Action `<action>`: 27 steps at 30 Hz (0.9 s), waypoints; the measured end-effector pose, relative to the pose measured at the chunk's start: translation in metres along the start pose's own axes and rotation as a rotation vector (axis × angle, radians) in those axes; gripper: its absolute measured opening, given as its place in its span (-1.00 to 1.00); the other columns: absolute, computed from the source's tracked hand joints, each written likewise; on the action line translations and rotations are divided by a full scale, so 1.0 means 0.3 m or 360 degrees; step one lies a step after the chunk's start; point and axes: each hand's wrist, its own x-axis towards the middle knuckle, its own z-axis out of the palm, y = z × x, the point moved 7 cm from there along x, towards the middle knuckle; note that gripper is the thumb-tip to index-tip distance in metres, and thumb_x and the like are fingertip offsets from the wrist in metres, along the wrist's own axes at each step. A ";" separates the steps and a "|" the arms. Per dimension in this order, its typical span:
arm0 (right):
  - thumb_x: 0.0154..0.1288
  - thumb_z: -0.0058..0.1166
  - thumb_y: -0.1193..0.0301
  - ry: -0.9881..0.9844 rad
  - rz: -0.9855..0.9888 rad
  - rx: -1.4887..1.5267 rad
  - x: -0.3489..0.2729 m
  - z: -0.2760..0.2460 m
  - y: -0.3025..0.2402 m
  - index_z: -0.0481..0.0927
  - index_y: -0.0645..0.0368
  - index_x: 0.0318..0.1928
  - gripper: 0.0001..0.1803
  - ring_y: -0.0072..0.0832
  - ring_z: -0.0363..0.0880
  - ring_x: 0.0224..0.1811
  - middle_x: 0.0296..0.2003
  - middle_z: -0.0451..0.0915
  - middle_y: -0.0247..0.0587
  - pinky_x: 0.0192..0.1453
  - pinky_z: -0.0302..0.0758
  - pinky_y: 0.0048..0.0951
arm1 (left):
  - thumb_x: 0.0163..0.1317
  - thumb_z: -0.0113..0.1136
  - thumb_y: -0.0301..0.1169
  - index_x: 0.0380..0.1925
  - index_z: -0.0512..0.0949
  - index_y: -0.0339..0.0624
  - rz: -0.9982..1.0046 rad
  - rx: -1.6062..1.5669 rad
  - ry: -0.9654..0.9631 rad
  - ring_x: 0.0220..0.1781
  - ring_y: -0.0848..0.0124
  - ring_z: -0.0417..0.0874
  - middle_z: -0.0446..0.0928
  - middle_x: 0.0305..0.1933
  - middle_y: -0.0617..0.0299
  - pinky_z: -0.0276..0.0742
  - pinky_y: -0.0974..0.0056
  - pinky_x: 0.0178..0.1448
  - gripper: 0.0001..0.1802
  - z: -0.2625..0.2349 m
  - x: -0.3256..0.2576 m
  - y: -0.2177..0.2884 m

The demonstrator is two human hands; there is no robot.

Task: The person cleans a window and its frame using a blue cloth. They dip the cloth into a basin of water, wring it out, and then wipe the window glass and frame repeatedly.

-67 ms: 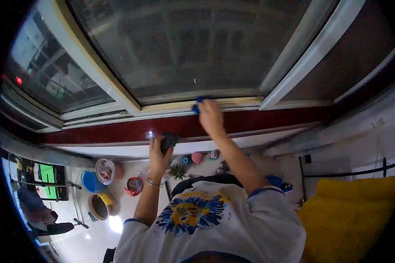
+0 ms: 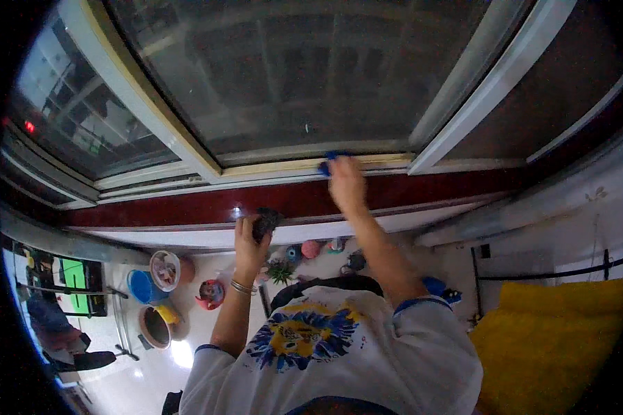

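My right hand [image 2: 345, 181] presses a blue cloth [image 2: 329, 161] onto the window frame [image 2: 284, 167] at twelve o'clock, fingers closed over it; soft and light, it looks best bunched from above. My left hand [image 2: 248, 241] grips a dark sponge [image 2: 266, 221] on the red sill [image 2: 187, 206]. Pots [image 2: 164, 270] crowd eight o'clock.

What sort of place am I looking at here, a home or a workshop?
Most likely a home, at a window: large sliding window panes above a dark red sill, small potted plants and pots below, and yellow bedding or cushion to the right.
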 end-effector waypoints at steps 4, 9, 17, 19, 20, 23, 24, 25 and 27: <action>-0.03 0.01 0.69 0.0134 0.0332 -0.0153 -0.082 -0.201 0.386 0.56 0.22 -0.11 -0.62 -0.05 0.43 0.04 -0.05 0.49 0.01 0.15 0.39 -0.13 | -0.09 0.22 -0.57 -0.08 0.39 -0.24 -0.0003 0.0157 0.0080 -0.08 -0.10 0.40 0.39 -0.13 -0.08 0.37 -0.01 0.00 -0.52 -0.037 0.012 -0.013; -0.04 0.05 0.70 0.0223 0.0141 -0.0020 -0.091 -0.119 0.284 0.60 0.20 -0.17 -0.65 -0.04 0.43 0.04 -0.05 0.49 -0.01 0.15 0.40 -0.14 | -0.09 0.21 -0.57 -0.06 0.38 -0.22 -0.0159 0.0022 0.0160 -0.05 -0.08 0.40 0.38 -0.10 -0.08 0.37 -0.01 0.02 -0.51 -0.069 -0.020 -0.090; 0.10 -0.03 0.58 0.0011 -0.0694 0.0510 0.064 0.246 -0.423 0.56 0.19 -0.12 -0.70 -0.13 0.45 -0.08 -0.15 0.49 -0.09 0.00 0.44 -0.18 | -0.09 0.22 -0.55 -0.09 0.39 -0.26 -0.0335 0.0129 0.0226 -0.04 -0.02 0.44 0.40 -0.10 -0.06 0.40 0.05 0.05 -0.54 -0.167 -0.140 -0.126; 0.14 -0.05 0.55 -0.0350 -0.0663 0.0466 0.105 0.341 -0.587 0.42 0.19 0.10 -0.56 -0.14 0.46 -0.08 -0.18 0.49 -0.05 0.02 0.45 -0.21 | -0.10 0.22 -0.56 -0.10 0.40 -0.27 -0.0377 0.0166 0.0244 -0.04 -0.01 0.44 0.40 -0.10 -0.06 0.40 0.06 0.06 -0.54 -0.182 -0.160 -0.143; 0.15 -0.05 0.54 -0.0299 -0.0622 0.0434 0.107 0.388 -0.648 0.38 0.21 0.12 -0.54 -0.14 0.46 -0.07 -0.17 0.49 -0.05 0.02 0.45 -0.22 | -0.12 0.21 -0.57 -0.09 0.40 -0.27 -0.0366 0.0151 0.0249 -0.04 -0.01 0.44 0.40 -0.10 -0.06 0.40 0.06 0.04 -0.52 -0.191 -0.156 -0.140; 0.14 -0.05 0.50 -0.0038 -0.0671 0.0327 0.100 0.399 -0.706 0.39 0.29 0.07 -0.57 -0.17 0.46 -0.07 -0.16 0.49 -0.06 0.01 0.45 -0.24 | -0.13 0.20 -0.57 -0.09 0.40 -0.26 -0.0433 0.0051 0.0335 -0.06 -0.01 0.45 0.40 -0.12 -0.06 0.41 0.06 0.02 -0.52 -0.209 -0.190 -0.162; 0.13 -0.04 0.48 0.0066 -0.0709 0.0277 0.095 0.385 -0.704 0.41 0.33 0.03 -0.58 -0.19 0.46 -0.07 -0.16 0.49 -0.08 0.00 0.45 -0.24 | -0.12 0.20 -0.57 -0.09 0.40 -0.26 -0.0402 0.0086 0.0319 -0.07 -0.01 0.44 0.40 -0.13 -0.05 0.41 0.06 0.01 -0.52 -0.211 -0.185 -0.164; 0.13 -0.05 0.48 -0.0002 -0.0776 0.0278 0.091 0.386 -0.679 0.43 0.32 0.01 -0.61 -0.20 0.46 -0.07 -0.15 0.49 -0.09 0.01 0.44 -0.23 | -0.11 0.20 -0.57 -0.09 0.40 -0.25 -0.0367 0.0119 0.0298 -0.07 -0.01 0.44 0.40 -0.13 -0.05 0.41 0.06 0.01 -0.53 -0.215 -0.166 -0.165; 0.14 -0.07 0.49 -0.0151 -0.0919 0.0296 0.092 0.287 -0.587 0.46 0.30 -0.04 -0.66 -0.20 0.46 -0.07 -0.13 0.49 -0.10 0.02 0.44 -0.21 | -0.11 0.20 -0.56 -0.09 0.40 -0.25 -0.0319 0.0120 0.0290 -0.07 -0.01 0.44 0.40 -0.14 -0.04 0.41 0.05 0.01 -0.53 -0.203 -0.150 -0.154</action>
